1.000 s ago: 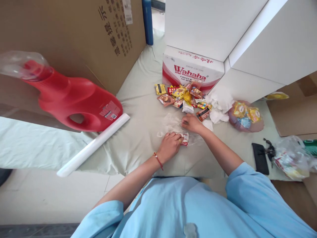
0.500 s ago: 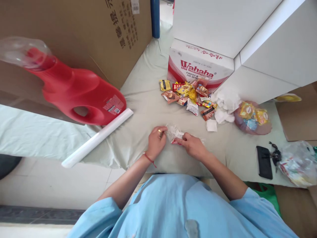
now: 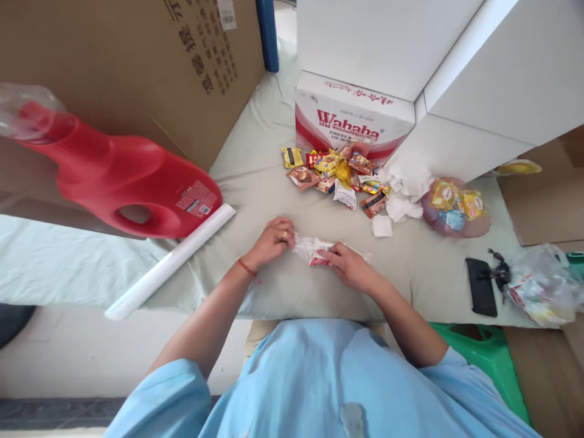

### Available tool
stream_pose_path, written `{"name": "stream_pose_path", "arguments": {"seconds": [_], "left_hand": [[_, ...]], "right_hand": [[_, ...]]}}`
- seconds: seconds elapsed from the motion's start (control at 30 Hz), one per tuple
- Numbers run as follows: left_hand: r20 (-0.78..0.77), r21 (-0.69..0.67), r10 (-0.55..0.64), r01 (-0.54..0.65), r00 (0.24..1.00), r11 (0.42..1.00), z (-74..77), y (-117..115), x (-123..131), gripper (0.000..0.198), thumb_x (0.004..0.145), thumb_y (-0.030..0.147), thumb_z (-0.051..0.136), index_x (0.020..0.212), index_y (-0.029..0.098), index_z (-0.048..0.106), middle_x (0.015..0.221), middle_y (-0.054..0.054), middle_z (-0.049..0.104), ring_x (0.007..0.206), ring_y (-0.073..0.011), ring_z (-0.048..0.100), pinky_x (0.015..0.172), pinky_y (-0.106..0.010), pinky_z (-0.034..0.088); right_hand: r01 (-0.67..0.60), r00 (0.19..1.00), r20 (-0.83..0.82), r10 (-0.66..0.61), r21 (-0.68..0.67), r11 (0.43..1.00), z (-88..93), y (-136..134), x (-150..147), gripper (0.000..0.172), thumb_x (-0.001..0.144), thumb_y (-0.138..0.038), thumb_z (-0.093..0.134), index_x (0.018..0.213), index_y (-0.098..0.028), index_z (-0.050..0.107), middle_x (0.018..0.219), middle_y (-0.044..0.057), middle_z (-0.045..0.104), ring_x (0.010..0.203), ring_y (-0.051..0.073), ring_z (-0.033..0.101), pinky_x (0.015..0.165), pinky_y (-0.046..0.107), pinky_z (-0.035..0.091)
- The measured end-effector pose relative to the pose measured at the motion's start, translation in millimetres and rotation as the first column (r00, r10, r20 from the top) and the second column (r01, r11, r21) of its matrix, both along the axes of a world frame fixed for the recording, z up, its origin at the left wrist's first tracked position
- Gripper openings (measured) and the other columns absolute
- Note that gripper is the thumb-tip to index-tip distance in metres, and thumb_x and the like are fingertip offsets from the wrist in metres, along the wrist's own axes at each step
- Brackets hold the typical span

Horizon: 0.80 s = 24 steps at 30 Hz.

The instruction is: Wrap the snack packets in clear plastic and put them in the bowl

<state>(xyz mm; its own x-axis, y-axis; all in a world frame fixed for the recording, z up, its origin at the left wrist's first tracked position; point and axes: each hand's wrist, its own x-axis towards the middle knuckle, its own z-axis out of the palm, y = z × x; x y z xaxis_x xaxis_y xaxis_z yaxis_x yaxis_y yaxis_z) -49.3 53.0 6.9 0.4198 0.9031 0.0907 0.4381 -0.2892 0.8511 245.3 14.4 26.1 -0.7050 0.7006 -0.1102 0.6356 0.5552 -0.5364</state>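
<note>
In the head view, a small red-and-white packet (image 3: 318, 261) is seen on the cloth-covered table (image 3: 292, 298), close to the near edge, with clear plastic film (image 3: 303, 246) bunched about it; whether it is fully enclosed cannot be told. The film's left end is pinched between the fingertips of the left hand (image 3: 279, 238), whose grip looks nearly closed. The packet and the film over it are pressed by the thumb and fingers of the right hand (image 3: 344, 263), with that grip drawn in tightly. The film could be torn or stretched if it is pulled hard between both hands, since it looks thin. The packet could be let slip if the right grip is loosened while the film is tugged. Farther off, the heap of wrapped snacks (image 3: 337, 173) and a white paper square (image 3: 382, 226) could be nudged by a careless forward sweep
</note>
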Motion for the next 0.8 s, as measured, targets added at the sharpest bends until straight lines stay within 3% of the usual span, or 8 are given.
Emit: {"name": "stream_pose_path", "arguments": {"seconds": [0.1, 0.2, 0.27, 0.37, 0.47, 0.57, 0.73, 0.8], "left_hand": [[0.045, -0.015, 0.053, -0.053, 0.998, 0.999, -2.8, -13.7, -13.7, 0.028, 0.086, 0.027, 0.052, 0.061, 0.024, 0.064, 0.082, -0.008, 0.067, 0.116, -0.0292, 0.06, 0.111, -0.051, 0.045], [-0.03, 0.021, 0.339, -0.339, 0.94, 0.941, -3.7, -20.8, 1.6, 0.032, 0.098, 0.043, 0.049, 0.095, 0.021, 0.071, 0.119, -0.014, 0.064, 0.129, -0.0313, 0.054, 0.117, -0.055, 0.04], [-0.168, 0.061, 0.434, -0.43, 0.885, 0.901, -2.9, -21.4, 17.4, 0.039, 0.092, 0.053, 0.062, 0.111, 0.021, 0.07, 0.142, -0.017, 0.053, 0.145, -0.0385, 0.041, 0.123, -0.063, 0.03], [-0.359, 0.034, 0.334, -0.345, 0.872, 0.938, 5.3, -23.7, 33.0, 0.027, 0.081, 0.043, 0.076, 0.096, 0.02, 0.071, 0.141, -0.017, 0.056, 0.145, -0.0458, 0.039, 0.118, -0.067, 0.033], [-0.339, -0.043, 0.284, -0.316, 0.897, 0.948, 23.5, -31.4, 43.9, 0.01, 0.084, 0.03, 0.067, 0.086, 0.021, 0.067, 0.105, -0.011, 0.067, 0.102, -0.03, 0.065, 0.094, -0.048, 0.053], [-0.212, -0.083, 0.282, -0.304, 0.936, 0.949, 41.0, -40.6, 68.2, 0.007, 0.089, 0.028, 0.06, 0.087, 0.022, 0.064, 0.081, -0.002, 0.063, 0.077, -0.0207, 0.062, 0.079, -0.037, 0.054], [-0.198, -0.073, 0.154, -0.172, 0.968, 0.982, 35.7, -55.1, 120.4, 0.024, 0.092, 0.017, 0.048, 0.101, 0.018, 0.07, 0.104, -0.011, 0.066, 0.094, -0.023, 0.066, 0.091, -0.039, 0.055], [-0.292, -0.004, 0.092, -0.098, 0.952, 0.995, 26.8, -62.6, 130.3, 0.028, 0.09, 0.012, 0.048, 0.105, 0.016, 0.071, 0.111, -0.014, 0.064, 0.104, -0.0264, 0.063, 0.096, -0.042, 0.054]], "right_hand": [[0.02, 0.986, -0.168, -0.022, -0.01, 1.0, -0.8, -7.2, 8.1, 0.058, 0.103, -0.023, 0.051, 0.16, -0.024, 0.041, 0.127, 0.014, 0.059, 0.113, 0.026, 0.058, 0.1, 0.042, 0.052], [0.011, 0.974, -0.227, -0.008, 0.01, 1.0, -1.0, -13.2, 11.5, 0.055, 0.1, -0.021, 0.055, 0.155, -0.024, 0.049, 0.129, 0.016, 0.058, 0.118, 0.028, 0.057, 0.102, 0.045, 0.052], [0.009, 0.98, -0.199, -0.003, 0.027, 1.0, -1.2, -15.9, 11.2, 0.051, 0.099, -0.019, 0.056, 0.15, -0.023, 0.055, 0.128, 0.016, 0.059, 0.116, 0.028, 0.058, 0.1, 0.045, 0.052], [0.05, 0.992, -0.119, -0.045, 0.04, 0.998, -2.3, -19.5, 9.6, 0.051, 0.097, -0.014, 0.054, 0.147, -0.023, 0.059, 0.127, 0.014, 0.06, 0.115, 0.028, 0.057, 0.1, 0.044, 0.051], [0.08, 0.993, -0.094, -0.077, 0.027, 0.996, -4.2, -23.0, 7.0, 0.054, 0.096, -0.012, 0.052, 0.148, -0.025, 0.059, 0.13, 0.012, 0.06, 0.117, 0.027, 0.057, 0.103, 0.044, 0.049], [0.112, 0.988, -0.109, -0.11, 0.006, 0.994, -4.5, -25.9, 4.3, 0.055, 0.095, -0.01, 0.051, 0.146, -0.027, 0.061, 0.135, 0.012, 0.062, 0.122, 0.028, 0.056, 0.106, 0.045, 0.048], [0.076, 0.963, -0.252, -0.097, -0.093, 0.993, -0.1, -25.6, 22.7, 0.042, 0.097, -0.017, 0.052, 0.135, -0.025, 0.068, 0.145, 0.011, 0.062, 0.132, 0.027, 0.057, 0.113, 0.047, 0.047], [0.158, 0.927, -0.315, -0.202, -0.161, 0.974, 0.0, -23.4, 40.1, 0.034, 0.101, -0.023, 0.049, 0.128, -0.025, 0.071, 0.133, 0.01, 0.069, 0.123, 0.025, 0.064, 0.109, 0.044, 0.05]]}}
